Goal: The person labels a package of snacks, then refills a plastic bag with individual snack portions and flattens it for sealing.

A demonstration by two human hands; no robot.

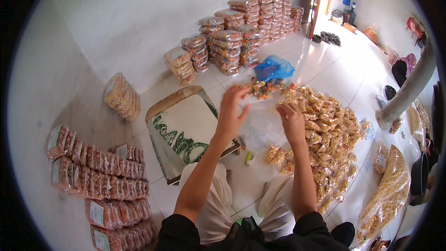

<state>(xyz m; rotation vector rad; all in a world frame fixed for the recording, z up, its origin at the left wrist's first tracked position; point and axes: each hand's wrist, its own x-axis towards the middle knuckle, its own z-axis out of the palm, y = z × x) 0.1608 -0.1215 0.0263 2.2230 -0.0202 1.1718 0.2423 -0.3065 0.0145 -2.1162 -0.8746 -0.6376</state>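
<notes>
My left hand (232, 111) is raised over the floor, fingers and thumb apart, with nothing visible in it. My right hand (292, 116) has its fingers bent at the upper right edge of a clear plastic bag (259, 125); whether it grips the film cannot be told. Small bags of yellowish snacks (331, 129) form a large pile beside my right arm. Beyond the clear bag lie small colourful packets (263, 89) and a blue plastic bag (274, 68). A green cutter knife (249, 158) rests on the floor between my knees and the clear bag.
At the left stands a low wooden-edged board (184, 125) with a green pattern. Stacked snack packs (226, 47) line the wall; more packs (101, 160) stand at lower left. A big snack sack (386, 188) lies right, near a grey pillar (407, 90). Another person (404, 68) sits at far right.
</notes>
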